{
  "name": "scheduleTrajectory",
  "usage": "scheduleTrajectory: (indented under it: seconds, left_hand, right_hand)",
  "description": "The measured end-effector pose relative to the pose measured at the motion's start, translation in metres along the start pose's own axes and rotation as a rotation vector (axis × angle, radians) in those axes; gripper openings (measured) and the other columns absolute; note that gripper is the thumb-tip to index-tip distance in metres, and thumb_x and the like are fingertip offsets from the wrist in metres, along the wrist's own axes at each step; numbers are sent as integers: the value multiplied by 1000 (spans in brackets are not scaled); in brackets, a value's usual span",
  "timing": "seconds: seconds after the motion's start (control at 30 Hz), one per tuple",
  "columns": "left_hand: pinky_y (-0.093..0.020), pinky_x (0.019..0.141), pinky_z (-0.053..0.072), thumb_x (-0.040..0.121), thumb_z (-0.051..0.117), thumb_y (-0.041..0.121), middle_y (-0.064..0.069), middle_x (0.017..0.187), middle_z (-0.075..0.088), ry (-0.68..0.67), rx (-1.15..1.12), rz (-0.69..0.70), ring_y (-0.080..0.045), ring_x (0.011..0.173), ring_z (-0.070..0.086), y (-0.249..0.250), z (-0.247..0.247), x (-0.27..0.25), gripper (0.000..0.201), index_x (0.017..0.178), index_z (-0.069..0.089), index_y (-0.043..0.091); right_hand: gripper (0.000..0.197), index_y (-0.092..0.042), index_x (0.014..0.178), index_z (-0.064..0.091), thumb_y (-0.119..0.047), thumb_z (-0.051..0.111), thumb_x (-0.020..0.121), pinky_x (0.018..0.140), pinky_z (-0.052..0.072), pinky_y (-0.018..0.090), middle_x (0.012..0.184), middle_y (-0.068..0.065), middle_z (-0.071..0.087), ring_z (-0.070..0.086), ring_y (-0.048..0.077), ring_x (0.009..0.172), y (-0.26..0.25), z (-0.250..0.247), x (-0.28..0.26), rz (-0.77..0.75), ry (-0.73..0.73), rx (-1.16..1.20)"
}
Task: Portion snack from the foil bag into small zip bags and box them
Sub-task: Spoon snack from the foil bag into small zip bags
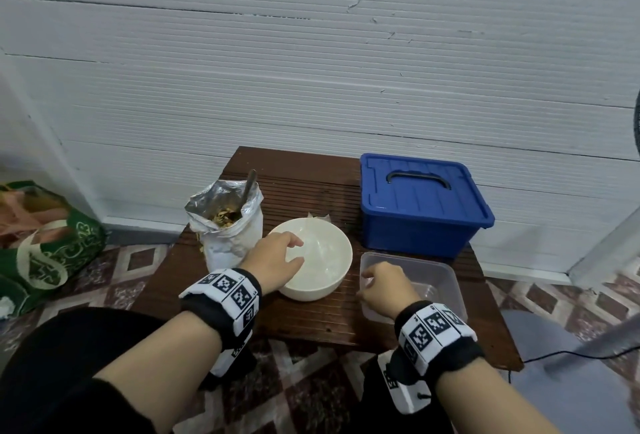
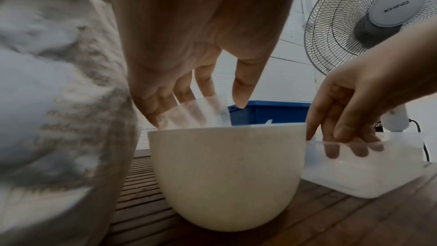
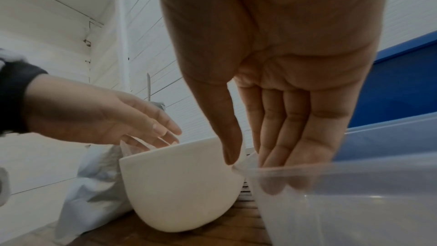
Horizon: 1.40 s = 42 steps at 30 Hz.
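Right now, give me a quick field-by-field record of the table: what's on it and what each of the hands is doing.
foil bag: open, upright, spoon standing in it
bowl: white, right of the foil bag
left hand: over the bowl, fingers at a small clear zip bag
right hand: fingers dipped inside the clear container
blue box: lid on, behind the container
table: dark slatted wood

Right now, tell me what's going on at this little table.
A person is portioning snack at a small wooden table. The left hand reaches into the white bowl, its fingers touching a small clear zip bag there. The right hand dips its fingers into the clear plastic container. The open foil bag stands at the left with a spoon in it. The blue box behind is lidded.
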<state>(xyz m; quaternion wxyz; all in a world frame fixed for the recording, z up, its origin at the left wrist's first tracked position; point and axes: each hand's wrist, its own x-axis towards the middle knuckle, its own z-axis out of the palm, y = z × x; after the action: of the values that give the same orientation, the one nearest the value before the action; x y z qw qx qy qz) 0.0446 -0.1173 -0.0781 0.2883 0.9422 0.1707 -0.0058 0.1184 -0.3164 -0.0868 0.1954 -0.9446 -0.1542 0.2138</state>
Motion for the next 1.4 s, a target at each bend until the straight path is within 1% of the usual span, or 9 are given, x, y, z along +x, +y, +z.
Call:
scheduleTrajectory:
  seconds: [0.23, 0.4, 0.53, 0.7, 0.97, 1.07, 1.17, 1.3, 1.4]
  left_hand:
    - [-29, 110, 32, 92, 62, 27, -2, 137, 49, -17, 47, -4, -17, 129, 43, -5, 1, 1, 43, 132, 50, 19]
    - [-30, 111, 31, 92, 61, 28, -1, 143, 45, -28, 74, -3, -17, 133, 40, -4, 3, 2, 51, 139, 43, 19]
    - [-29, 113, 28, 91, 62, 28, 0, 145, 44, -49, 82, -3, -16, 135, 37, -4, 6, 2, 56, 141, 41, 19]
    - [-28, 113, 27, 90, 64, 27, -1, 146, 42, -62, 62, 1, -16, 136, 36, -5, 6, 3, 59, 142, 39, 17]
    - [-26, 113, 24, 95, 57, 28, -5, 152, 35, -8, -69, -22, -17, 139, 32, -1, 3, 6, 62, 149, 28, 12]
    - [-26, 113, 23, 96, 55, 29, -4, 152, 34, 15, -95, -22, -17, 140, 32, 5, 1, 10, 61, 149, 29, 13]
    - [-25, 106, 32, 94, 60, 29, -2, 139, 48, 54, -144, -16, -14, 127, 45, 9, 1, 13, 51, 140, 43, 15]
    - [-34, 82, 52, 90, 65, 26, -1, 101, 64, 175, -209, -88, -15, 88, 59, 8, 2, 14, 14, 101, 65, 17]
    - [-38, 84, 53, 95, 57, 29, -6, 97, 68, 189, -114, -147, -22, 91, 63, 7, -1, 15, 18, 102, 67, 15]
  right_hand:
    - [27, -17, 116, 64, -22, 61, 90, 92, 49, 34, 112, 3, 65, 60, 19, 105, -24, -21, 8, -141, 199, 87]
    - [31, -21, 121, 63, -25, 61, 91, 97, 45, 35, 116, 2, 63, 54, 20, 113, -50, -11, 26, -255, 150, -4]
    - [43, -23, 129, 56, -38, 62, 89, 99, 45, 37, 124, 6, 60, 52, 23, 116, -65, 7, 43, -223, 109, -98]
    - [48, -18, 132, 51, -32, 65, 88, 99, 45, 36, 121, 5, 62, 54, 22, 116, -73, 17, 53, -214, 104, -37]
    - [20, -21, 103, 66, -18, 70, 83, 80, 44, 24, 98, 0, 62, 60, 17, 98, -71, -9, 61, -213, 59, 275]
    - [18, -18, 105, 69, -15, 64, 88, 81, 41, 20, 99, 0, 64, 58, 13, 96, -68, -21, 58, -266, 2, 292]
    - [25, -19, 109, 68, -6, 59, 89, 81, 39, 17, 90, -4, 68, 60, 10, 94, -64, -23, 57, -307, -15, 320]
    - [26, -18, 107, 65, -2, 58, 89, 70, 40, 9, 80, -5, 69, 65, 10, 84, -61, -20, 57, -325, 22, 375]
    - [26, -20, 105, 63, -1, 57, 89, 66, 40, 9, 81, -3, 69, 66, 9, 81, -59, -18, 57, -342, 63, 380]
